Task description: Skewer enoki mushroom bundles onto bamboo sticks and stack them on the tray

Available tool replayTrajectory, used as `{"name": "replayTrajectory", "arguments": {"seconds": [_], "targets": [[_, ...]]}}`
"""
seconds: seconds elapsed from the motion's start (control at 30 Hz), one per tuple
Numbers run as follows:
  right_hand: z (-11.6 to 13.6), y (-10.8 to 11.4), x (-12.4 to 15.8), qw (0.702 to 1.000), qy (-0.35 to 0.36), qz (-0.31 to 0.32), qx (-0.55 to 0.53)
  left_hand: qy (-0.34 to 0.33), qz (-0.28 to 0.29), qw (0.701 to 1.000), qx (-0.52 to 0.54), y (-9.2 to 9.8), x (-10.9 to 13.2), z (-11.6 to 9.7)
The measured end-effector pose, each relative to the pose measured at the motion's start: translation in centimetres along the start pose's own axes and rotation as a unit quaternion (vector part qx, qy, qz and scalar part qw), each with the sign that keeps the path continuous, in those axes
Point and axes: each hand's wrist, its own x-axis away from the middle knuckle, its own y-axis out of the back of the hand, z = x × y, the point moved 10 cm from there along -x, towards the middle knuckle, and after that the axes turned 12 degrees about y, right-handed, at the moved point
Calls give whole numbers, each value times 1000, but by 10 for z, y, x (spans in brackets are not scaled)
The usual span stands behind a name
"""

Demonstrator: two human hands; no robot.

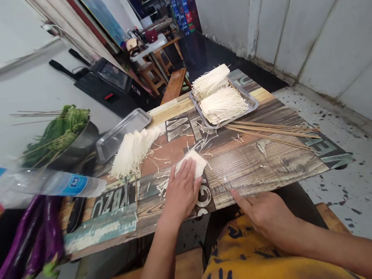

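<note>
My left hand (181, 187) lies flat, fingers together, pressing a small white bundle of enoki mushrooms (197, 161) onto the printed tabletop (272, 158). My right hand (260, 211) pinches a thin bamboo skewer (218, 180) whose tip runs into the side of that bundle. A loose pile of skewered enoki (133, 150) lies to the left. More enoki (222, 103) fills a metal tray (252, 103) at the back right.
Several bare skewers (273, 132) lie right of the full tray. An empty metal tray (120, 134), a bowl of green vegetables (58, 135), a plastic water bottle (46, 182) and purple eggplants (29, 253) crowd the left. Wooden stools stand beyond the table.
</note>
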Motion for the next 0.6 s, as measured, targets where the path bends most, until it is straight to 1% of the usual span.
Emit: {"name": "replayTrajectory", "arguments": {"seconds": [0.1, 0.17, 0.37, 0.47, 0.6], "targets": [[1, 4, -1, 1000, 2, -28, 6, -1, 0, 1000, 4, 0, -1, 1], [2, 4, -1, 999, 2, -32, 5, -3, 4, 1000, 15, -1, -1, 2], [3, -2, -4, 1000, 8, 0, 9, -10, 18, 998, 57, -2, -3, 3], [1, -4, -8, 1000, 1, 13, 14, -11, 27, 998, 60, -3, -4, 4], [1, -7, -12, 999, -1, 20, 25, -13, 23, 998, 58, -1, -3, 3]]}}
